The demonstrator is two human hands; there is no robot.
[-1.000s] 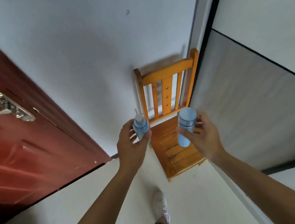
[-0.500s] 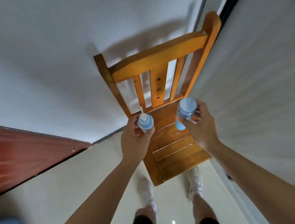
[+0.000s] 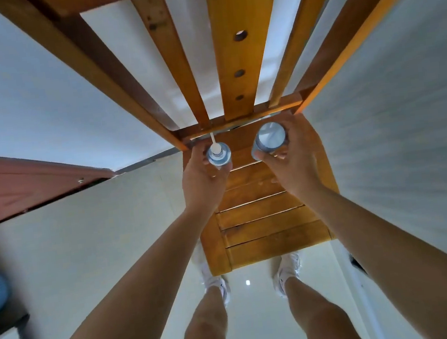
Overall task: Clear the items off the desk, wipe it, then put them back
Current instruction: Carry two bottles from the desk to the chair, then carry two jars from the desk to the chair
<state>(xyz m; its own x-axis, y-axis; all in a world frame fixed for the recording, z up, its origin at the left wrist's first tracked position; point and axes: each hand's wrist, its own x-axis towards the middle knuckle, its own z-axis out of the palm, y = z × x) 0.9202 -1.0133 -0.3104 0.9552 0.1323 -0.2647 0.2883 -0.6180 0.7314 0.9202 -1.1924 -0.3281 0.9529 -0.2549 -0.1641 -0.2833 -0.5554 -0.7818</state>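
Here, a red door (image 3: pixel 23 181) is showing at the far left. The left hand (image 3: pixel 204 180) is holding a nozzle bottle (image 3: pixel 218 154), its grip clamped round the body, with the white nozzle pointing up. Just beside it, the right hand (image 3: pixel 293 158) is holding a capped bottle (image 3: pixel 270 137), grip likewise clamped on it. Both bottles are standing upright over the back of the chair (image 3: pixel 261 220) seat, near the backrest; whether they are touching the slats cannot be told.
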